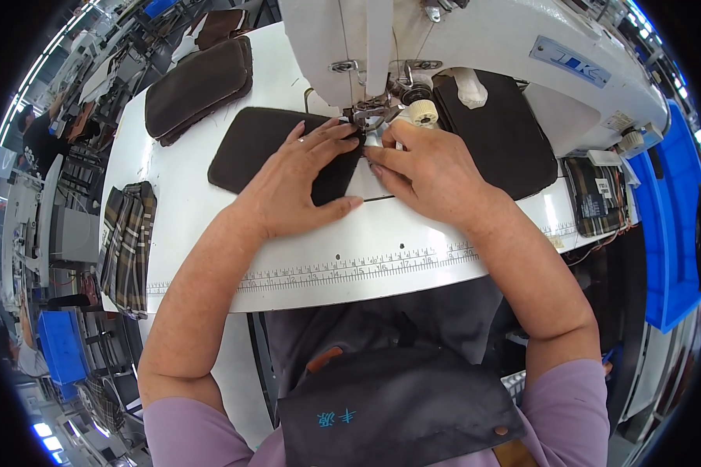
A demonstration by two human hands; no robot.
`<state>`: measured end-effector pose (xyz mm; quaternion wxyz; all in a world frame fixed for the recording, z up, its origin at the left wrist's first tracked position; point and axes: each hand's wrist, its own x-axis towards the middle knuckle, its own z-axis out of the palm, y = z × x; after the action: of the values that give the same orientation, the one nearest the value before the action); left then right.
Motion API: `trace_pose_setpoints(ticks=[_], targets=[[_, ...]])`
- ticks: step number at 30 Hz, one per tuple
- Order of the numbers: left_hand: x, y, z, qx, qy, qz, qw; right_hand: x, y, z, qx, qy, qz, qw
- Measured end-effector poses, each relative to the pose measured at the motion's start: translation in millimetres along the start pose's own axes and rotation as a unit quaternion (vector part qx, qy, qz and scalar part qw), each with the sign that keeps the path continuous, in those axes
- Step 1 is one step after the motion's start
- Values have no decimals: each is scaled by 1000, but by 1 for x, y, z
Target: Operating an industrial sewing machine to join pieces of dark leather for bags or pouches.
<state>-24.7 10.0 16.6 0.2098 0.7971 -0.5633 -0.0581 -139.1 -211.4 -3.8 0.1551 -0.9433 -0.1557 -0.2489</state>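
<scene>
The dark fabric piece (pixel 261 148) lies on the white counter (pixel 210 233), its right end under the presser foot (pixel 370 117) at 12 o'clock. The left hand (pixel 304 183) presses it flat, fingers spread; the right hand (pixel 432 175) guides the edge, fingers bent, gripping nothing. Better to keep fingertips away from the needle. Count: one stack of dark pieces (pixel 199 86) at 10 o'clock, one plaid bundle (pixel 128 245) at 9.

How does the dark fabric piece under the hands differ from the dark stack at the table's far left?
The dark fabric piece is a single flat layer; the dark stack is several layers piled up. The piece lies at the sewing machine's presser foot, pressed flat by the left hand with the right hand beside it; the stack lies untouched, apart from both hands. Both are dark brown with rounded corners.
</scene>
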Motion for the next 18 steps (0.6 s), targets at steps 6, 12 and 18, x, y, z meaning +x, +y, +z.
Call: trace_pose_setpoints(ticks=[6, 12, 18], targets=[[-8, 3, 8, 20, 18, -11, 1000, -3, -3, -2, 24, 18, -29, 999], [-4, -5, -3, 27, -8, 19, 999, -3, -4, -4, 23, 8, -25, 999], [-6, 8, 9, 57, 8, -3, 998, -3, -3, -4, 20, 7, -20, 1000]])
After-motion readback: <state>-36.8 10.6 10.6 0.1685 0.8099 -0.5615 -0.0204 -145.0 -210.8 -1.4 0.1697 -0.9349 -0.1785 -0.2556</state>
